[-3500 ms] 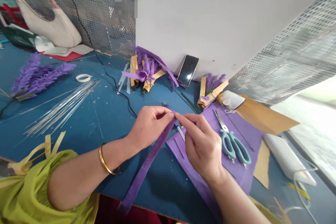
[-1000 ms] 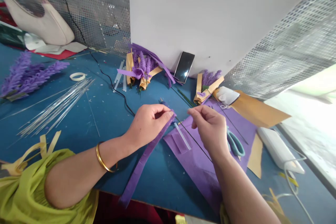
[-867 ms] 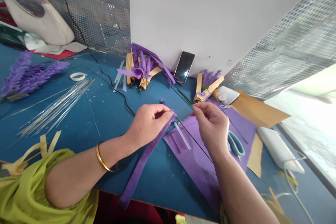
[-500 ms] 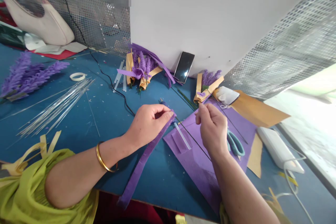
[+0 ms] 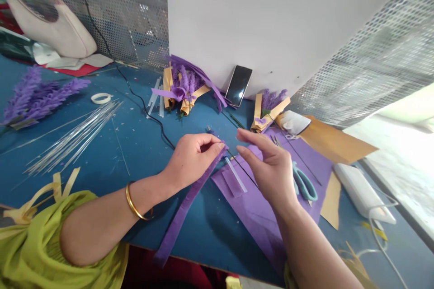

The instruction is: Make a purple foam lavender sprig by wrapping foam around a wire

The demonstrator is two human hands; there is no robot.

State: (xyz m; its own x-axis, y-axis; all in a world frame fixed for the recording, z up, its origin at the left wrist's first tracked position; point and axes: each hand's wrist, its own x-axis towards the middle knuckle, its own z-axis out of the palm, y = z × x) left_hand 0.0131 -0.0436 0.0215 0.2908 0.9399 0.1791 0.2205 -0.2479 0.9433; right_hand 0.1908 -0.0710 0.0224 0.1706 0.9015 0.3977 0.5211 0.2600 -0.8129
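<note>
My left hand is closed, thumb and forefinger pinching the upper end of a crinkled purple paper strip. The strip trails down past the table's front edge. A thin dark green stem slants from beside those fingertips toward my right wrist; whether the left fingers hold it too I cannot tell. My right hand is over a purple sheet, thumb and forefinger apart with nothing between them. A translucent glue stick lies under the stem, and small blue parts show behind my left hand.
Blue-handled scissors rest on the sheet, right of my hand. Wrapped lavender bunches and a phone stand along the white board. Thin wires, a tape roll and a black cable occupy the left.
My right hand has shifted slightly left and opened from a closed pinch, its thumb and forefinger now apart. My left hand keeps its pinch on the strip in the same place.
</note>
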